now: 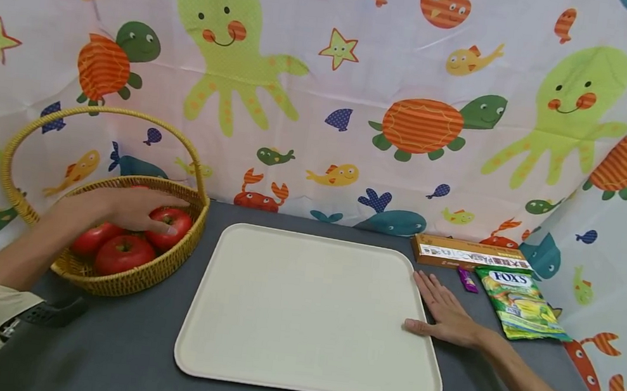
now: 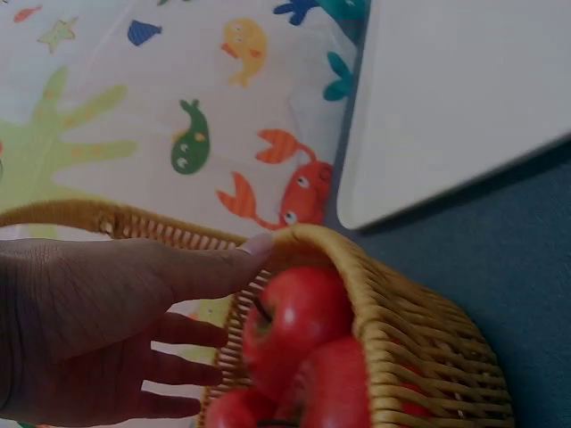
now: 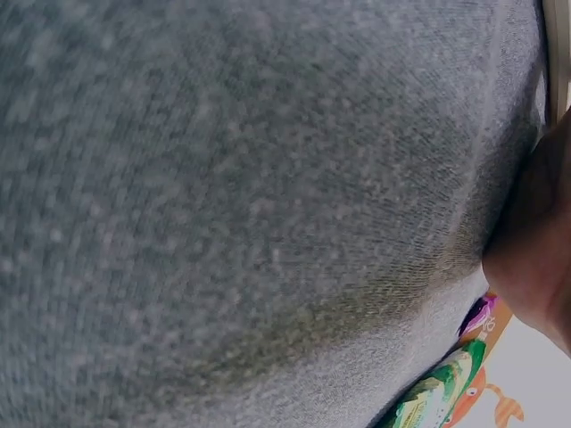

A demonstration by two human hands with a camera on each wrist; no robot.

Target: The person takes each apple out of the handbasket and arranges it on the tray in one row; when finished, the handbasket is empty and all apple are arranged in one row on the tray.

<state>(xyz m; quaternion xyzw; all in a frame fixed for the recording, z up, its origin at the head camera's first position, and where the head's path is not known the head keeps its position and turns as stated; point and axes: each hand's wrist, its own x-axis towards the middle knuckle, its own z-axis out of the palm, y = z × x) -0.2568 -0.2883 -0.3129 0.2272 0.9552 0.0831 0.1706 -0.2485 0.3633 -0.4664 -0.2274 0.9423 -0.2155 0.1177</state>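
A round wicker basket (image 1: 126, 285) with a tall hoop handle stands on the left and holds several red apples (image 1: 125, 256). My left hand (image 1: 131, 207) reaches over its far side, above the apples. In the left wrist view the fingers (image 2: 192, 332) stretch out loosely with nothing gripped, beside an apple (image 2: 299, 312) that shows its dark stem. The thumb tip is right at the basket rim. In the middle lies a large cream tray (image 1: 307, 313). My right hand (image 1: 447, 315) rests flat at its right edge, fingers straight.
At the back right lies a long brown box (image 1: 470, 253). In front of it are a small purple wrapped sweet (image 1: 467, 280) and a green FOX'S candy bag (image 1: 522, 305). A curtain (image 1: 323, 107) printed with sea animals hangs behind the grey table (image 1: 119, 353).
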